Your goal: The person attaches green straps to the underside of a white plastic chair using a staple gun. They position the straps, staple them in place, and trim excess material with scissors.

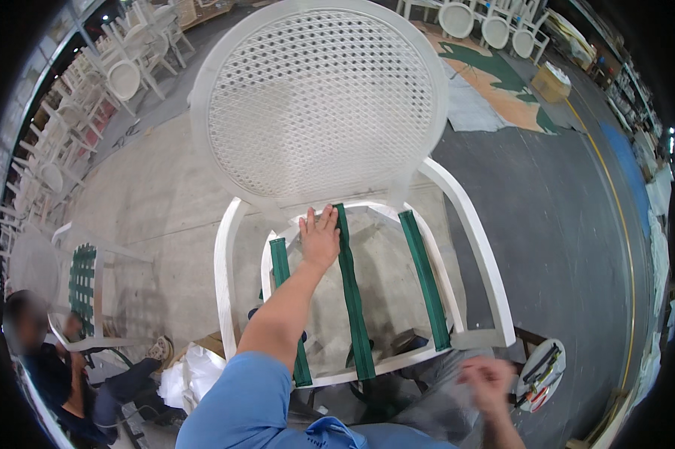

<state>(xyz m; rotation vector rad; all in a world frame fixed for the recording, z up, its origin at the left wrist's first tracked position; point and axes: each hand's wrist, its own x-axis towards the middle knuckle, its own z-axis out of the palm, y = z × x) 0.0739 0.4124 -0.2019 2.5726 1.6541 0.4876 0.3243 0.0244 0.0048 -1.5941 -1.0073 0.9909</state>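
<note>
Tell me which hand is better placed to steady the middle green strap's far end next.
Probably the left: the left hand is at the far end of the middle green strap, below the backrest. The right hand, blurred, is near the person's lap, farther off.

The right hand [490, 380] is blurred, its grip unclear.
</note>
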